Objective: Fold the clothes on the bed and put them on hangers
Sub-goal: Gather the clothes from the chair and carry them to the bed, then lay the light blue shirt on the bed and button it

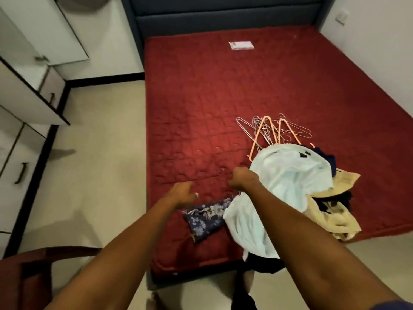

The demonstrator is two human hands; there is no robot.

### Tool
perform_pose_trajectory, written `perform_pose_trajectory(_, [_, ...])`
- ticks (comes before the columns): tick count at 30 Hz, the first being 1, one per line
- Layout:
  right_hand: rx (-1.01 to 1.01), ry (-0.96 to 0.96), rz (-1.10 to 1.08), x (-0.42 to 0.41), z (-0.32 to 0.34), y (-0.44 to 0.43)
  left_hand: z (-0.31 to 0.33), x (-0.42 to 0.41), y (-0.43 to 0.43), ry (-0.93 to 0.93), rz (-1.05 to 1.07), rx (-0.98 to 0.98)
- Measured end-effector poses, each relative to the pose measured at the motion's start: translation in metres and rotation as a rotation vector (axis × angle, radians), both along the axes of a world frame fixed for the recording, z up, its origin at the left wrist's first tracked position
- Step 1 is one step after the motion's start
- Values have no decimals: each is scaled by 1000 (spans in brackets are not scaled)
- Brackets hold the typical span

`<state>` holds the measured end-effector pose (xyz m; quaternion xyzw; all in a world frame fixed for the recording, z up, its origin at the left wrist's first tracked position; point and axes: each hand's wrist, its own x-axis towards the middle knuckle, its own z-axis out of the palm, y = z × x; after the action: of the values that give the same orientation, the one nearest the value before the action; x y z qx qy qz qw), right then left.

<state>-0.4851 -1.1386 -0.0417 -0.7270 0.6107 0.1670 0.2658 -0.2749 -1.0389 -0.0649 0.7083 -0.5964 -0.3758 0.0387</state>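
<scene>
Nearest, two bare forearms reach in from the bottom edge, and a reddish chair (24, 274) at the lower left is cut off by the frame. Dark cloth (263, 262) hangs below the foot of the bed (201, 97), its shape lost in shadow.

The left hand (181, 193) hovers over the mattress edge, seen from the back, fingers loosely bent with nothing in them. The right hand (242, 180) is balled into a fist at the rim of a pale garment (288, 182); whether it grips the cloth or a thin wire I cannot tell.

One blue floral garment (205, 218) lies between the arms, partly tucked under the pale one, which spills over the bed's edge. To the right lie one cream garment (333, 220) and one tan piece (345, 179). Navy cloth (326, 158) is mostly buried there, so the pieces cannot be counted.

Beyond the heap lie the hangers (272, 130): two orange ones, plus tangled wire ones too knotted to count. Farther up are one white label (241, 45) and the dark headboard (223, 16).
</scene>
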Motion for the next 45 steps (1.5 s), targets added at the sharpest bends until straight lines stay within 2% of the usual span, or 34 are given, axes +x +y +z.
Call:
perform_pose_trajectory(5, [-33,-45,-19,123,3,75,20,124,75,19,72,-15])
perform_pose_trajectory(10, [-49,-43,-4,211,4,107,26,208,115,5,150,-41])
perform_pose_trajectory(15, [-78,-46,17,271,7,107,24,259,130,-27,209,-92])
perform_pose_trajectory(21, [-68,-57,-12,306,-1,91,27,291,117,-60,173,-130])
perform_pose_trajectory(31, [-91,-196,-190,317,-29,-5,26,315,-23,-54,-42,-192])
perform_pose_trajectory(35, [-28,-181,-253,320,-57,-62,13,332,-81,-86,-153,-143])
perform_pose_trajectory(38, [5,-189,-248,332,-52,-99,13,349,-131,-128,-235,-118])
perform_pose_trajectory(42, [-51,-221,-284,342,-34,-152,26,360,-210,-100,-221,-173])
perform_pose_trajectory(45, [-85,-224,-331,343,-25,-194,34,357,-267,-102,-307,-159])
